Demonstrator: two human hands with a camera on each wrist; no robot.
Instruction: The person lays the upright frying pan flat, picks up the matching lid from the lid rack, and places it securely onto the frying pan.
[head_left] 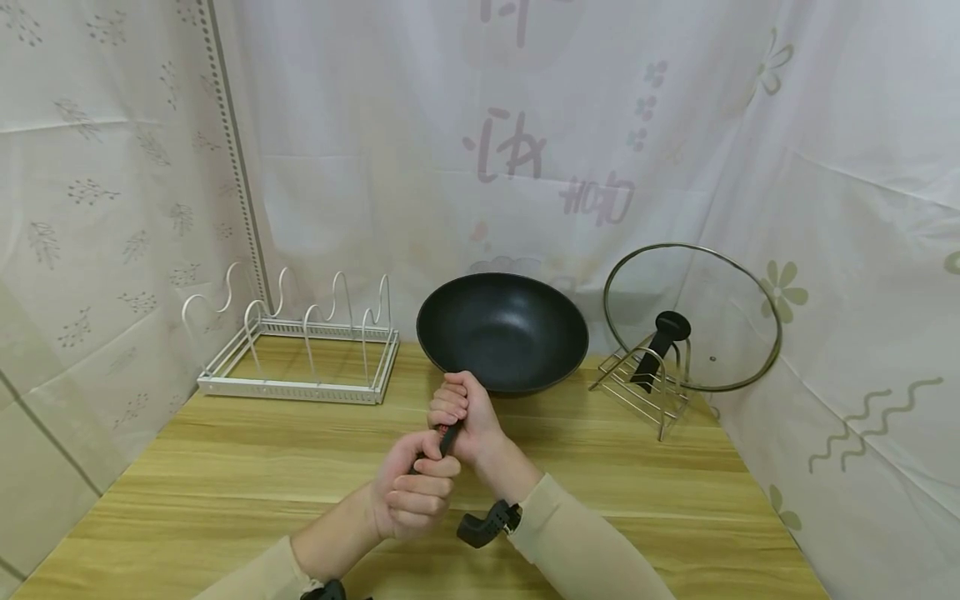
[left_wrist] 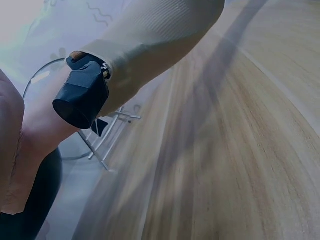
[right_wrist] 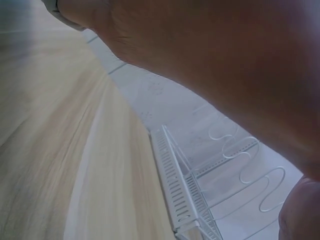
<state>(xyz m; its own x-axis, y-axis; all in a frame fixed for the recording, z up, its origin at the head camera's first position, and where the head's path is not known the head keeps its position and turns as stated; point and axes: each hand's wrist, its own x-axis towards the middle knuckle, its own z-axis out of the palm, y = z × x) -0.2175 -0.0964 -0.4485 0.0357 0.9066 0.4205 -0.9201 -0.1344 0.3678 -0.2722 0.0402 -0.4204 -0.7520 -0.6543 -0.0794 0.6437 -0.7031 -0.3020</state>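
Observation:
A black wok (head_left: pixel 502 333) is tilted so that its dark inside faces me in the head view. Both of my hands grip its handle (head_left: pixel 450 435), one behind the other. My right hand (head_left: pixel 468 417) holds the part close to the pan, and my left hand (head_left: pixel 415 489) curls round the end nearer to me. Most of the handle is hidden by fingers. Whether the wok's underside touches the table cannot be made out. In the left wrist view, part of the dark wok (left_wrist: pixel 47 192) shows beyond the hand.
A white wire rack (head_left: pixel 292 387) with wavy dividers stands to the left on the wooden table (head_left: pixel 300 467). At the right, a glass lid (head_left: pixel 727 317) with a black knob (head_left: pixel 672 325) leans in a small metal stand (head_left: pixel 637 400). Patterned curtains (head_left: pixel 360 125) surround the table.

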